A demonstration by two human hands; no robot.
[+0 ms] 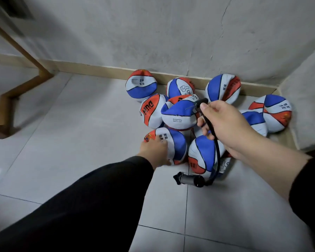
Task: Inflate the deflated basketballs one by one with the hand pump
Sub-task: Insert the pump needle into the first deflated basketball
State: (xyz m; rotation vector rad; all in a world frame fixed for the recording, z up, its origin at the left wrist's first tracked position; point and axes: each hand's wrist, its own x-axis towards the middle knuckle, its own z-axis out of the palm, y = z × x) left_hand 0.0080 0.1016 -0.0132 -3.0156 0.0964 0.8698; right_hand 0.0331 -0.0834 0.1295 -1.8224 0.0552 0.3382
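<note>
Near field: two black sleeves (84, 202) reaching forward over pale floor tiles (80, 124). Hand pump (189, 180) lying on its side on the tiles, grey barrel, black handle at its left end, just in front of the pile of balls. Black hose (216, 157) rising from the pump's right end in a curve up to the right hand (224, 122).

Middle field: left hand (154, 151) resting on the near-left ball (171, 144), fingers bent over its surface; whether gripping or merely pressing cannot be told. Right hand raised above the pile, thumb and fingers curled round the hose just behind the black nozzle (201, 103); thin needle (189, 107) projecting leftward, its tip over the blue panel of the sunken ball atop the pile (178, 115). Contact between tip and ball not discernible.

Far field: pile of deflated red, white and blue basketballs (224, 88) gathered in the corner, rear ones against the tan skirting board (98, 70). Grey wall (153, 33) behind; wooden furniture frame (7, 99) at left.
</note>
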